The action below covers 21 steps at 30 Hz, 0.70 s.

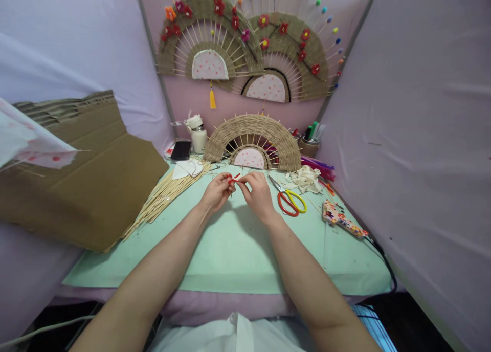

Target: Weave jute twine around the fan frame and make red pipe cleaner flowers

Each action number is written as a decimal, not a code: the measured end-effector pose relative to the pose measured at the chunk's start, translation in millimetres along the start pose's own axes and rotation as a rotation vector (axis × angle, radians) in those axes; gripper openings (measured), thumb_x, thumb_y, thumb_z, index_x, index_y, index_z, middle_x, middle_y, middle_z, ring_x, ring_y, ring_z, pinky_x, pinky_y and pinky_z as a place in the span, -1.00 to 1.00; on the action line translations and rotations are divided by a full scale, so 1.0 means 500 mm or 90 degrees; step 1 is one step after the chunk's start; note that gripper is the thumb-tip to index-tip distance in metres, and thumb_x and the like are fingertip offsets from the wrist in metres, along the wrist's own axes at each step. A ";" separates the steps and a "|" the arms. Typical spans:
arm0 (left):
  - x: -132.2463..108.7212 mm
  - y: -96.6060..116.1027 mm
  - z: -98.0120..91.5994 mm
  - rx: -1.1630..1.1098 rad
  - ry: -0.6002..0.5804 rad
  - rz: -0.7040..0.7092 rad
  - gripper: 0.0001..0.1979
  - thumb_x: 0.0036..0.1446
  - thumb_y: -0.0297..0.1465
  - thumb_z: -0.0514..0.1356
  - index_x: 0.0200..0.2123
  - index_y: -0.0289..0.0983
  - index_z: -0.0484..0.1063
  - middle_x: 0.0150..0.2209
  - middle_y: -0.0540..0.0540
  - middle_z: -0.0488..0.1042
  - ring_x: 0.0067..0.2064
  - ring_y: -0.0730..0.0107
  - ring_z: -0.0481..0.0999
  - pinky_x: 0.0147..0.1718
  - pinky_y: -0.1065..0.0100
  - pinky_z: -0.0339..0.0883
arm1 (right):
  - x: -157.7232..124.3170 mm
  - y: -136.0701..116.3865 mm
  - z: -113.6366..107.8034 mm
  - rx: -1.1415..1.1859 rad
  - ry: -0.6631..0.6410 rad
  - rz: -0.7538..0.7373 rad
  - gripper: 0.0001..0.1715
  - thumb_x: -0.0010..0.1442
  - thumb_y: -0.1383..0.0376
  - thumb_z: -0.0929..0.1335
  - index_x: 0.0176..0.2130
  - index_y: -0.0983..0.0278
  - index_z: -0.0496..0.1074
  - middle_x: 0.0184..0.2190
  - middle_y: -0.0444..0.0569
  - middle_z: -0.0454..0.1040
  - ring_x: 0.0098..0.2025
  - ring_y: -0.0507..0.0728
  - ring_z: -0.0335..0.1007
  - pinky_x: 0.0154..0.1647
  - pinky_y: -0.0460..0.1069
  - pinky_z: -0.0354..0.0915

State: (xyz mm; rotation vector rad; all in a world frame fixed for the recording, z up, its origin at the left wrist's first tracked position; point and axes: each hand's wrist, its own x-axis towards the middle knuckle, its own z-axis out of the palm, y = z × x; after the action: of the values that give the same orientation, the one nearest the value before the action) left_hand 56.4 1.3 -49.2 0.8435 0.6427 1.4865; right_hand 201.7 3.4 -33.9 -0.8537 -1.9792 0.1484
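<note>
Just above the middle of the table, my left hand point(218, 192) pinches a short, bent red pipe cleaner point(234, 179). From the other side, the fingertips of my right hand point(256, 194) are closed on the same piece. Part of it is hidden behind the fingers. Beyond both hands stands a half-round woven fan point(251, 122) with thin sticks and a dotted pink centre. Scissors point(292, 202) with red and yellow handles lie open to the right of my right hand.
Thin sticks point(161, 196) and a large cardboard sheet point(95, 178) lie at left. A flower-patterned glue gun point(343, 219) trails a cord at right. A phone point(181, 150), a bottle point(198, 137) and a pen cup point(309, 146) stand behind. Fans with flowers point(219, 5) hang on the back wall.
</note>
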 end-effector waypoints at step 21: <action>0.002 -0.010 -0.005 0.254 -0.035 0.088 -0.77 -0.02 -0.28 0.25 -0.36 -0.27 0.30 -0.57 0.07 0.32 -0.54 0.56 0.29 -0.52 0.47 0.14 | 0.015 0.016 -0.008 0.442 -0.123 0.359 -0.69 0.01 0.09 0.35 -0.39 0.31 0.46 -0.50 -0.10 0.45 -0.49 0.01 0.24 -0.48 -0.09 0.13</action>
State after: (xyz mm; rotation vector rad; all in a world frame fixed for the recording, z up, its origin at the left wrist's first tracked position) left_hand 57.4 2.8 -54.3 1.2515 0.8707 1.4733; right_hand 206.4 13.1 -29.5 -0.9127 -1.6182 1.2029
